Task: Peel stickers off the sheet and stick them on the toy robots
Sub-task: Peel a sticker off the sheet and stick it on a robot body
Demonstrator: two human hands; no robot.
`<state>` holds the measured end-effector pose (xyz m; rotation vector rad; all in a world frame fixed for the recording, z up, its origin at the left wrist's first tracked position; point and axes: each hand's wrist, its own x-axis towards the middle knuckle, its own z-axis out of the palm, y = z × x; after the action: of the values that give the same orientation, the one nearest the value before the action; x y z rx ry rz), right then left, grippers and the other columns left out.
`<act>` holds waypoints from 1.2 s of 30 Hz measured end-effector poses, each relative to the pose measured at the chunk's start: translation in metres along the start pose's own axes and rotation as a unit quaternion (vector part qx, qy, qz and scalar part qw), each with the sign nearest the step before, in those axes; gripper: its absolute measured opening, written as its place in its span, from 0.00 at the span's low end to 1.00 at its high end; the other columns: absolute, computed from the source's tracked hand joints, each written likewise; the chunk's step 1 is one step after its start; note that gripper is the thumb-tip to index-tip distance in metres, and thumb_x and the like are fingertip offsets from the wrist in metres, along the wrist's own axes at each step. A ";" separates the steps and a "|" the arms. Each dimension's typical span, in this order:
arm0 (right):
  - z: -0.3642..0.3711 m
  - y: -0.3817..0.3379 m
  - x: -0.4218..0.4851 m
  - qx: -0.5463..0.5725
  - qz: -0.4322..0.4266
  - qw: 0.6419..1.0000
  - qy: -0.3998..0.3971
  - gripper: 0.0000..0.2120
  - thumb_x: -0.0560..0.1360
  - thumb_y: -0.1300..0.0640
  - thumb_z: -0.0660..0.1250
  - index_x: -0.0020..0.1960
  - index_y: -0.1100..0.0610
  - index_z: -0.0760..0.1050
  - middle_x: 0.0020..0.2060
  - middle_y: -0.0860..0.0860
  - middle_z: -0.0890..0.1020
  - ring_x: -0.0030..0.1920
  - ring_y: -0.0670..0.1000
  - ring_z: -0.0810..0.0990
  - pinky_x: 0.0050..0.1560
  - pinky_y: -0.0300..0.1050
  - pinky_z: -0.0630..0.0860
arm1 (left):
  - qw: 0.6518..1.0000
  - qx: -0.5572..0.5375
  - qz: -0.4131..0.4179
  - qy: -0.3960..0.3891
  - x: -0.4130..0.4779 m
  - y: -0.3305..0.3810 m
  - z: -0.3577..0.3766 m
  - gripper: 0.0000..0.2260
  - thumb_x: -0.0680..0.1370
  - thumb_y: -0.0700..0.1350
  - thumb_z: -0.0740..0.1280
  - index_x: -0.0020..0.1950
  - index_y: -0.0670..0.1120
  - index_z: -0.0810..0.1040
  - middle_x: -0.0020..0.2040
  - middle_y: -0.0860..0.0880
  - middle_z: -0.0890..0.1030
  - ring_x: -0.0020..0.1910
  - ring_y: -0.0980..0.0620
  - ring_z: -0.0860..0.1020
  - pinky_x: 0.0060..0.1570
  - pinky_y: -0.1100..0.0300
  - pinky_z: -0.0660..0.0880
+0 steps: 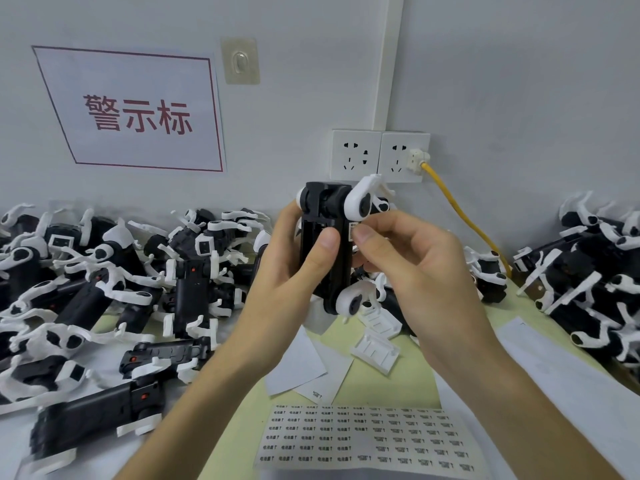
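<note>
Two bare hands raised over the middle of the pale yellow-green table (242, 427), both on one black oblong plastic toy robot (330, 202) with white jointed limbs. Held upright, clear of the table top.

Grip, left hand (294, 258): fingers wrapped round the left side and back of the body, thumb flat across the front.

Grip, right hand (412, 261): fingers curled round the right side, thumb tip pressed to the right edge of the body at a small white printed label (352, 231). Whether fully stuck down: cannot tell.

Translucent sticker sheet (367, 438) flat at the near edge of the table, between the forearms. Rows of small printed stickers, bare patch in the middle rows. Touched by neither hand.

Just beyond the sheet: blank white backing slips (298, 365), overlapping. Right of those, below the right wrist: two white ribbed plastic covers (375, 348).

Along the left edge: dense heap (104, 271) of black-and-white toy robots, tangled. Along the right edge: second heap (588, 271), long white paper sheet (571, 375) beside it toward the near right corner.

On the back wall: white sign (138, 112) with red border and red characters; pair of white wall sockets (356, 155); yellow cable (460, 216) plugged into the right one.
</note>
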<state>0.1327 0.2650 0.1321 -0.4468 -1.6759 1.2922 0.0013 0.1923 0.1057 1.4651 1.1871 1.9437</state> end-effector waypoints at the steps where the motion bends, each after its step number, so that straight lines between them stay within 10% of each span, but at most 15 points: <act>1: 0.000 0.000 0.000 0.001 0.000 1.000 0.000 0.04 0.79 0.57 0.71 0.46 0.54 0.84 0.39 0.50 0.87 0.40 0.46 0.86 0.44 0.36 0.81 | 1.000 0.002 0.001 0.003 0.000 0.000 0.000 0.21 0.80 0.55 0.64 0.73 0.53 0.71 0.64 0.56 0.82 0.66 0.58 0.79 0.59 0.68 0.75; 17: 0.002 0.012 0.001 -0.001 -0.018 1.000 0.015 0.04 0.77 0.54 0.72 0.45 0.52 0.84 0.38 0.49 0.86 0.41 0.47 0.85 0.46 0.41 0.82 | 0.998 0.055 0.017 0.009 0.000 -0.003 0.002 0.22 0.81 0.50 0.63 0.75 0.49 0.69 0.65 0.51 0.81 0.66 0.53 0.78 0.65 0.59 0.75; 25: -0.009 0.014 0.009 0.037 0.054 0.997 -0.029 0.24 0.67 0.43 0.75 0.39 0.65 0.75 0.39 0.59 0.86 0.43 0.57 0.87 0.51 0.52 0.83 | 0.999 0.040 -0.003 -0.011 -0.001 -0.002 0.000 0.19 0.81 0.55 0.62 0.72 0.55 0.71 0.64 0.59 0.81 0.67 0.61 0.76 0.62 0.67 0.73; 31: -0.009 0.016 0.013 0.025 0.020 0.992 -0.126 0.13 0.77 0.49 0.67 0.42 0.58 0.76 0.34 0.52 0.76 0.35 0.49 0.74 0.37 0.39 0.72 | 0.994 -0.014 -0.110 -0.010 -0.003 -0.007 -0.001 0.22 0.82 0.61 0.63 0.68 0.48 0.79 0.65 0.45 0.82 0.67 0.45 0.79 0.72 0.41 0.70; 36: -0.010 0.018 0.015 0.010 -0.021 0.992 -0.125 0.23 0.77 0.48 0.68 0.42 0.68 0.67 0.26 0.47 0.70 0.25 0.44 0.68 0.28 0.34 0.66 | 0.982 -0.060 -0.176 -0.037 -0.003 -0.006 -0.001 0.27 0.78 0.67 0.67 0.70 0.50 0.78 0.68 0.46 0.80 0.68 0.47 0.78 0.72 0.47 0.70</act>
<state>0.1290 0.2883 0.1225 -0.2436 -1.8657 1.3775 0.0006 0.1928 0.0991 1.1646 1.1808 1.6753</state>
